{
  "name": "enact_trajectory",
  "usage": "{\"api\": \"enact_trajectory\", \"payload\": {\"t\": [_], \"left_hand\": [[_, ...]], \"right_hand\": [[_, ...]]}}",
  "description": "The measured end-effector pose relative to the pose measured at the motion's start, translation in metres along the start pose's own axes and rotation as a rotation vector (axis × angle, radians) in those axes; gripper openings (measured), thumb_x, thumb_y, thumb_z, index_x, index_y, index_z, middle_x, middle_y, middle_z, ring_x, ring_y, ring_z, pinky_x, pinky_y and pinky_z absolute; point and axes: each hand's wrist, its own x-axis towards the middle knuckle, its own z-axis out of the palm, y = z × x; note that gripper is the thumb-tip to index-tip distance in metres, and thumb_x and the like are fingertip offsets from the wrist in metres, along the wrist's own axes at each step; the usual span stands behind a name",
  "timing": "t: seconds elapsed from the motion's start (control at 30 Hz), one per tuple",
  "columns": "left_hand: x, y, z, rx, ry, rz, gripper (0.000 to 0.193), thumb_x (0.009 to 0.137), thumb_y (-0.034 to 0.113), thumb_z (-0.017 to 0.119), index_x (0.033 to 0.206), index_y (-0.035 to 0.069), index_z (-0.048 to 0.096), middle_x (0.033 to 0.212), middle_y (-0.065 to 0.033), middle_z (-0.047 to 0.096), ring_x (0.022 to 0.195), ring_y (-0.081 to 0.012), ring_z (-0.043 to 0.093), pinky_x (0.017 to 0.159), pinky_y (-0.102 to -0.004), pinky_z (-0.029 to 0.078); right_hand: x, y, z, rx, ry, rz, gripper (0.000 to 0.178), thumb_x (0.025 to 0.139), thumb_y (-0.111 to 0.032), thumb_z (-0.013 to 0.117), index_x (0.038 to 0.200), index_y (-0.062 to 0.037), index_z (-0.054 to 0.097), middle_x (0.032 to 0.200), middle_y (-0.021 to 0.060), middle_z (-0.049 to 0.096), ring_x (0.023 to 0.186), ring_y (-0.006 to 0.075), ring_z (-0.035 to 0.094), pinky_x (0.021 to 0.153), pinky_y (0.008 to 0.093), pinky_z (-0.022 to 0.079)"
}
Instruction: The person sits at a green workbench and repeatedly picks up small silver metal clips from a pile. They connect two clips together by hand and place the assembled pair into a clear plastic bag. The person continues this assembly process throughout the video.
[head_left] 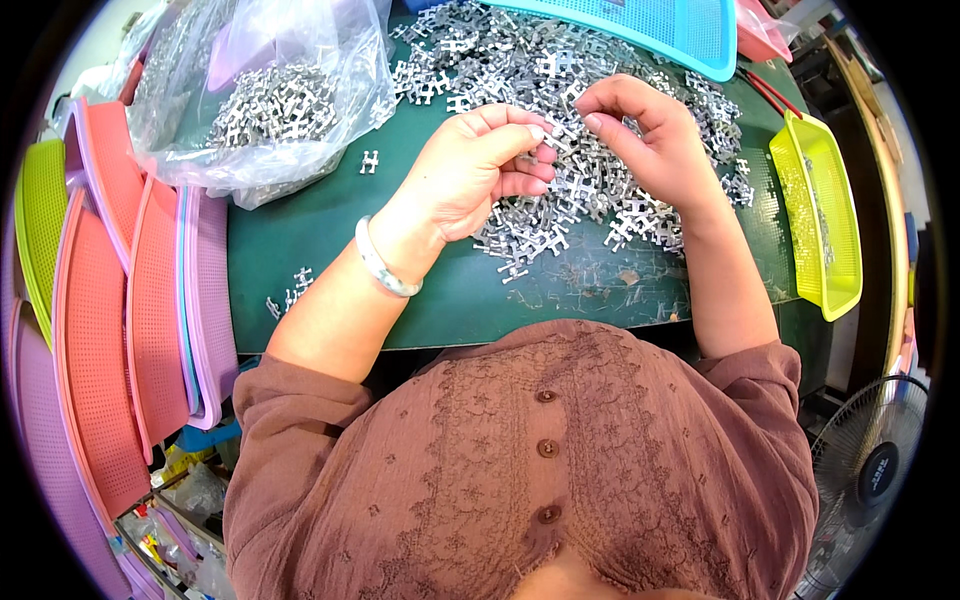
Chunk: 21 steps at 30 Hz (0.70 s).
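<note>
A large heap of small silver H-shaped metal parts (530, 238) spreads over the green table. Just above it, my left hand (480, 165) is closed, with a small metal part (556, 143) between its thumb and fingers. My right hand (648, 135) faces it from the right, thumb and index finger curled into a pinch. Whatever those fingertips hold, if anything, is too small to make out. A single loose metal part (370, 162) lies left of my left hand, and a few more (290, 293) rest near my left forearm.
At the back left stands a clear plastic bag (290, 165) full of similar parts. Stacked pink and purple baskets (100, 350) line the left side. A blue basket (690, 40) lies behind the heap. On the right are a yellow-green basket (848, 200) and a fan (870, 480).
</note>
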Motion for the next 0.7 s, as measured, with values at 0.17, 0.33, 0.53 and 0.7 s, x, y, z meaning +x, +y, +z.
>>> {"api": "enact_trajectory", "payload": {"t": [0.17,0.33,0.53,0.7], "left_hand": [[0.003,-0.002,-0.003,-0.006,0.006,0.018,0.013,0.084,0.006,0.051,0.094,0.001,0.055,0.082,-0.0095,0.061,0.071,-0.0163,0.061,0.062,-0.0249,0.052],[0.004,0.000,-0.006,-0.098,-0.011,0.032,0.016,0.083,0.003,0.043,0.096,-0.002,0.052,0.088,-0.0140,0.059,0.078,-0.0196,0.061,0.068,-0.0272,0.053],[0.010,0.001,-0.017,-0.265,-0.061,0.024,0.019,0.081,0.004,0.042,0.095,-0.004,0.052,0.089,-0.0154,0.058,0.081,-0.0215,0.059,0.070,-0.0300,0.052],[0.008,0.002,-0.016,-0.193,-0.010,-0.001,0.018,0.083,0.009,0.047,0.095,-0.001,0.055,0.086,-0.0097,0.057,0.073,-0.0179,0.056,0.063,-0.0279,0.050]], "right_hand": [[0.001,0.006,-0.001,-0.258,-0.029,-0.028,0.011,0.075,-0.002,0.057,0.085,-0.0011,0.060,0.080,0.0095,0.058,0.074,0.0238,0.057,0.067,0.0315,0.046],[0.001,0.011,0.000,-0.463,-0.071,-0.161,0.011,0.070,-0.004,0.060,0.081,-0.0032,0.062,0.077,0.0085,0.055,0.077,0.0273,0.052,0.071,0.0353,0.044],[0.001,0.005,0.006,-0.614,-0.149,-0.170,0.012,0.067,-0.007,0.063,0.079,-0.0053,0.063,0.083,0.0062,0.052,0.083,0.0255,0.048,0.077,0.0350,0.041],[0.001,0.001,0.009,-0.646,-0.175,-0.163,0.010,0.066,-0.007,0.062,0.076,-0.0046,0.062,0.087,0.0064,0.052,0.087,0.0253,0.047,0.079,0.0348,0.040]]}}
